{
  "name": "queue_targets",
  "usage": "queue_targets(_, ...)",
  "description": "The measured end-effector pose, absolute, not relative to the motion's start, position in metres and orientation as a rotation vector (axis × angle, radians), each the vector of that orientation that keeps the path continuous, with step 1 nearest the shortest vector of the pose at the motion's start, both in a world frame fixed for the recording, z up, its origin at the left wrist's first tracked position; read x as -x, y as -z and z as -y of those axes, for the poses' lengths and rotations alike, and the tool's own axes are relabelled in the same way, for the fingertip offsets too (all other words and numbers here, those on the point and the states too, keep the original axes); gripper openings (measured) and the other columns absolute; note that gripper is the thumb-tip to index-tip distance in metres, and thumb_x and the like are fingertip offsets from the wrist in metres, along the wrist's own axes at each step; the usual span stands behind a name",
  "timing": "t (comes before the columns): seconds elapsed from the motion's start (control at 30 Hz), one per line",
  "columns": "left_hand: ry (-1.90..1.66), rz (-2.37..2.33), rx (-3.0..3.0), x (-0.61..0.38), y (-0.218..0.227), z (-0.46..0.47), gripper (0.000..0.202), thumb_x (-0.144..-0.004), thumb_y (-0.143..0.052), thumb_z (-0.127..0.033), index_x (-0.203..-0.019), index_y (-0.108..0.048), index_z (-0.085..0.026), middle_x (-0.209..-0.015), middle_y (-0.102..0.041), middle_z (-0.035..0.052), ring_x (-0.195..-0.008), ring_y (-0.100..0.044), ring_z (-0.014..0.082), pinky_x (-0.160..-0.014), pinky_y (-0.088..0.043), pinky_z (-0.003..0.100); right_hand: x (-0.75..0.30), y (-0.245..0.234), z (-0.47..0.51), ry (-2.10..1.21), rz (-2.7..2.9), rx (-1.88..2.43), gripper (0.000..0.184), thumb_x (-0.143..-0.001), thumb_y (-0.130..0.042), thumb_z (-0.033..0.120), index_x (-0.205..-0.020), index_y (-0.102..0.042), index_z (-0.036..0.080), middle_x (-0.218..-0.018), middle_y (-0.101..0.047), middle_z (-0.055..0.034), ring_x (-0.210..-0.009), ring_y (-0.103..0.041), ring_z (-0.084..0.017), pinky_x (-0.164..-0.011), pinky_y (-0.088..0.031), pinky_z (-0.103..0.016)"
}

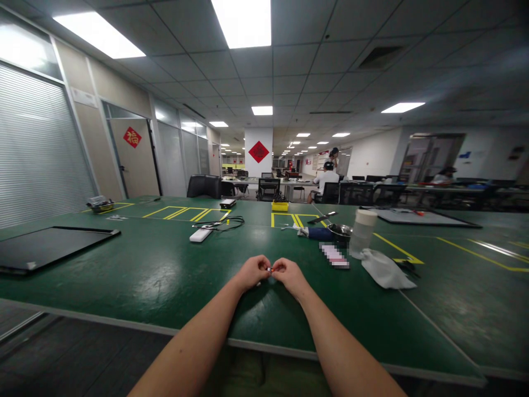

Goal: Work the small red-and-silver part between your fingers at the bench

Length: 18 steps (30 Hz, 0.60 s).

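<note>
Small white-and-orange piece [270, 269], too tiny for its make or exact tilt to be told, sitting pinched between the fingertips of the left hand [253, 272] and the right hand [288, 274], mostly hiding behind them, showing over the green tabletop [165, 275].

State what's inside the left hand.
A small white and orange-red item shows between the left hand and the right hand; any part that the left hand covers can't be seen.

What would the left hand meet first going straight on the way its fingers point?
Likely the right hand: the left hand points across at it, with only a small item showing between them. Depth is hard to judge from this one view.
</note>
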State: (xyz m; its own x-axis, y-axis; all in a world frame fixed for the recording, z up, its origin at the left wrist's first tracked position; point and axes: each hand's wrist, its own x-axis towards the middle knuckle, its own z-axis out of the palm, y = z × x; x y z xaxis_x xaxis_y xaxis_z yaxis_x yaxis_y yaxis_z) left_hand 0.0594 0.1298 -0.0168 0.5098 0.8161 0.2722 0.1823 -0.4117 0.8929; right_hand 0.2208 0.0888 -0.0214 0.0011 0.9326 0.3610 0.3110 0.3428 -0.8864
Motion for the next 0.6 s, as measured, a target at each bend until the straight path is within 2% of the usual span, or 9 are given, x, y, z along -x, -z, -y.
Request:
queue_targets(0.2,-0.860,-0.827,-1.947,-0.056,0.009,-0.125,0.028,-0.068,-0.056,-0.018,-0.091,-0.070,-0.012,-0.075,-0.067,0.0026,-0.063,-0.054,0.0120,-0.061,-0.040,0.022,-0.221,0.022,-0.088,-0.681,1.594,1.248,0.012,-0.059,-0.065,0.015,-0.066,-0.055,0.016,-0.054,-0.052,0.0054,-0.051,-0.048,-0.010,-0.050,-0.034,-0.020)
queue_targets(0.37,-0.850,-0.795,-1.972,-0.054,0.004,-0.124,0.029,-0.073,-0.054,-0.025,-0.091,-0.072,-0.011,-0.076,-0.068,0.0037,-0.066,-0.055,0.0138,-0.063,-0.041,0.023,-0.221,0.021,-0.088,-0.642,1.649,1.290,0.014,-0.059,-0.066,0.015,-0.065,-0.054,0.017,-0.054,-0.050,0.0061,-0.051,-0.047,-0.009,-0.051,-0.033,-0.020)
queue_targets(0.6,-0.856,-0.703,-1.901,-0.058,0.006,-0.124,0.031,-0.071,-0.054,-0.021,-0.096,-0.069,-0.011,-0.087,-0.069,0.0062,-0.076,-0.059,0.0158,-0.071,-0.043,0.025,-0.217,0.021,-0.087,-0.651,1.674,1.227,0.023,-0.058,-0.068,0.012,-0.078,-0.058,0.018,-0.060,-0.049,0.0070,-0.056,-0.047,-0.010,-0.055,-0.036,-0.020)
